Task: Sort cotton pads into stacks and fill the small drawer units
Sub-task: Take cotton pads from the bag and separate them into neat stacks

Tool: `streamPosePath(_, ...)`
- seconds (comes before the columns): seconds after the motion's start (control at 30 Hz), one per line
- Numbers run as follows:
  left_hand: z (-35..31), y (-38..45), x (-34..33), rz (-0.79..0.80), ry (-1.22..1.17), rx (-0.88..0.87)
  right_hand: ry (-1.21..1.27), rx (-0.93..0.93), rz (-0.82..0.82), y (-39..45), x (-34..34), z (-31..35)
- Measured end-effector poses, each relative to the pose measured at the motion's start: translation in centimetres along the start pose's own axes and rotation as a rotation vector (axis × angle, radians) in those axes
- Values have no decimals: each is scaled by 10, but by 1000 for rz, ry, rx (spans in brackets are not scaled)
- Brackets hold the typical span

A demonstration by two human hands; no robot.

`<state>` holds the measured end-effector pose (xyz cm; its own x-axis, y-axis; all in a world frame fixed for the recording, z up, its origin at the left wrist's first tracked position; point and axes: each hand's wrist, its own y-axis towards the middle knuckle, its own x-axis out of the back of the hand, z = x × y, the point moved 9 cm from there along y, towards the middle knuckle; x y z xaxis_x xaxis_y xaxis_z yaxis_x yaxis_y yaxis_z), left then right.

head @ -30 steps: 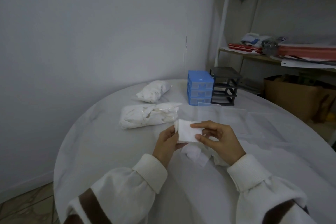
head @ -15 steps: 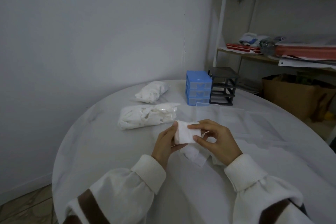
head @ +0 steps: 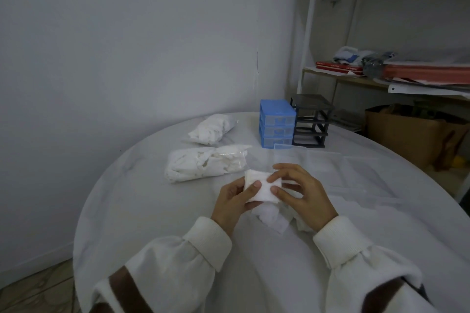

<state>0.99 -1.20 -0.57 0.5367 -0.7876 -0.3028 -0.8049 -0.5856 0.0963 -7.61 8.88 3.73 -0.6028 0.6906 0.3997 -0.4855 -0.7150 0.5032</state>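
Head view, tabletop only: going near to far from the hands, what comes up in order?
Loose pads → held pad stack in left hand and right hand → nearer bag of pads → farther bag → blue drawer unit.

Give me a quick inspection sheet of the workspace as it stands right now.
Surface: round table under a white cloth.
Job's things: cotton pad stack held by both hands; loose pads beneath; two bags of pads; blue drawer unit, drawers in; black drawer frame, no drawers; clear drawers lying on the cloth.
Clutter: nothing seen.
Hands: left hand grips the stack; right hand pinches it.
Cables: nothing seen.
Surroundings: shelf with books, papers; cardboard box.
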Motion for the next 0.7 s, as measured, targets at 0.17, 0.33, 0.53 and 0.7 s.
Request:
streamPosePath(0.17, -2, 2, 5, -28, 114, -56, -32, -6, 27, 1, 2, 1)
streamPosePath(0.33, -7, 7, 18, -133, 185, -148, -436, -84, 132, 1, 11, -9)
streamPosePath(0.53, -7, 9, 30, -217, 206, -176, -671, -318, 402, -11, 15, -29)
streamPosePath(0.7, -6, 9, 33, -247, 227, -153, -640, -320, 468, -13, 12, -37)
